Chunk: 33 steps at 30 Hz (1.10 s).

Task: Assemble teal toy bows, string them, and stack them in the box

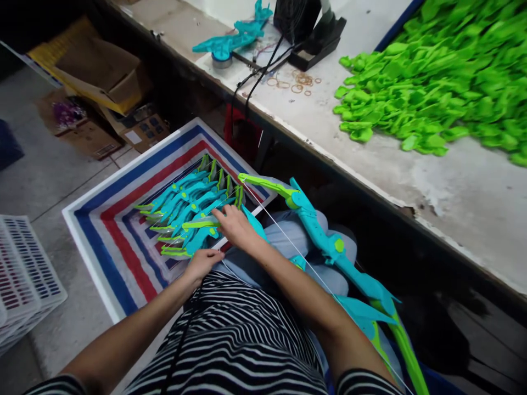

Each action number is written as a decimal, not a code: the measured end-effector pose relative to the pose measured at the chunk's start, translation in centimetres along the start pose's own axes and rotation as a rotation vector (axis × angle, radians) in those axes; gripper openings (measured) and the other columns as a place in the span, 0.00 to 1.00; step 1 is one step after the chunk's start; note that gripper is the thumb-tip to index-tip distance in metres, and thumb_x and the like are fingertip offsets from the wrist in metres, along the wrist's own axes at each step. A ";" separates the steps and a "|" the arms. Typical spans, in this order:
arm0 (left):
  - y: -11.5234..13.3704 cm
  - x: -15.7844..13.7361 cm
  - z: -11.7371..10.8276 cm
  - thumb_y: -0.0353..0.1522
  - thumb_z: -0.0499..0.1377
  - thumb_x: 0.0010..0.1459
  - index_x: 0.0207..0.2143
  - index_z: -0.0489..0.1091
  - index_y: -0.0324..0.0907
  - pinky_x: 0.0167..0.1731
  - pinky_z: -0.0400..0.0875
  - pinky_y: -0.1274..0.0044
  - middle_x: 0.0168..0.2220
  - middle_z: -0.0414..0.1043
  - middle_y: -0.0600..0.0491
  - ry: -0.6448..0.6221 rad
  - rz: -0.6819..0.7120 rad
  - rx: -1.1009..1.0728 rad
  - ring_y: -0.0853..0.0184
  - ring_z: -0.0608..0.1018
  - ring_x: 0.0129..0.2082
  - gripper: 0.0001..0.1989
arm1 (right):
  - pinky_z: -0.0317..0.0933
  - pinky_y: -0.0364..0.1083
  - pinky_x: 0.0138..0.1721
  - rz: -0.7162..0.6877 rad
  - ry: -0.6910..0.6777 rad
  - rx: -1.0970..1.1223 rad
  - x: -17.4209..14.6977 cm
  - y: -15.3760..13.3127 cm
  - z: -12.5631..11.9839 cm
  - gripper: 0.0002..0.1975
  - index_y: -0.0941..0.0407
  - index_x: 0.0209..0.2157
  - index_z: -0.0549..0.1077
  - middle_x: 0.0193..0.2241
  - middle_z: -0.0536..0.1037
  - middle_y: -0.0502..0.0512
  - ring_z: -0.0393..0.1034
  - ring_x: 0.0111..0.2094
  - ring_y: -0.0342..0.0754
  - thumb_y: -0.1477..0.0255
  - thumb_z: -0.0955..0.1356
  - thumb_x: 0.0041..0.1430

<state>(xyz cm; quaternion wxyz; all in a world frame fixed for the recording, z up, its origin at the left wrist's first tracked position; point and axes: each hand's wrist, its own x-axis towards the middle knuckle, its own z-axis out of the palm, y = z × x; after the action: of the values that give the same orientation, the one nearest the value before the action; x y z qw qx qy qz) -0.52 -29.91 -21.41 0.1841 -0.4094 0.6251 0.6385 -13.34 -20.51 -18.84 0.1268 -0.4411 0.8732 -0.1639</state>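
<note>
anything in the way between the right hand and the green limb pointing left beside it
Nothing visible does: the right hand is right at the end of the green limb. The turquoise pieces in the tray lie beside it, not between.

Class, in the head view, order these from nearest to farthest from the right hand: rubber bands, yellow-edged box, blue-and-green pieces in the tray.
1. Blue-and-green pieces: in the tray, by the right hand.
2. Rubber bands: on the bench, ahead and right.
3. Yellow-edged box: beyond the tray, ahead left.
</note>
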 end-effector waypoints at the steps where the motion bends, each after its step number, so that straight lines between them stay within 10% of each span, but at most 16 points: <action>1: 0.2 0.2 0.2 0.43 0.69 0.31 0.20 0.74 0.39 0.32 0.63 0.74 0.21 0.73 0.54 0.012 0.007 -0.001 0.63 0.74 0.28 0.18 | 0.64 0.52 0.42 0.009 0.007 0.041 -0.1 0.3 -0.1 0.21 0.57 0.54 0.67 0.43 0.70 0.63 0.65 0.43 0.53 0.75 0.68 0.57; 9: 5.5 -3.2 -1.3 0.37 0.67 0.46 0.30 0.70 0.40 0.30 0.72 0.75 0.17 0.64 0.60 -0.283 0.080 -0.662 0.73 0.71 0.20 0.12 | 0.66 0.46 0.39 0.051 0.153 1.113 -1.5 3.1 -0.6 0.22 0.54 0.49 0.72 0.37 0.75 0.53 0.69 0.37 0.45 0.64 0.71 0.52; 13: 9.1 -3.7 -3.0 0.37 0.69 0.43 0.36 0.70 0.39 0.18 0.64 0.81 0.15 0.64 0.63 -0.289 0.275 -0.609 0.78 0.61 0.13 0.18 | 0.67 0.44 0.34 0.205 0.065 1.594 -2.3 3.3 0.3 0.26 0.54 0.47 0.73 0.35 0.77 0.51 0.71 0.33 0.44 0.62 0.75 0.44; 33: 14.8 -1.4 -2.3 0.36 0.65 0.46 0.25 0.67 0.39 0.13 0.57 0.82 0.16 0.70 0.56 -0.040 0.621 -0.137 0.77 0.64 0.12 0.11 | 0.67 0.44 0.31 0.316 0.067 1.636 -2.9 2.6 -0.2 0.25 0.54 0.43 0.76 0.33 0.79 0.51 0.72 0.30 0.44 0.64 0.76 0.40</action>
<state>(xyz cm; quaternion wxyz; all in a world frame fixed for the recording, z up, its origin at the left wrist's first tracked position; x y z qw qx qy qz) -10.08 -33.93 -10.47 -0.0353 -0.1977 0.6721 0.7127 -13.68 -16.69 -19.51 0.4028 -0.0768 0.5333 -0.7399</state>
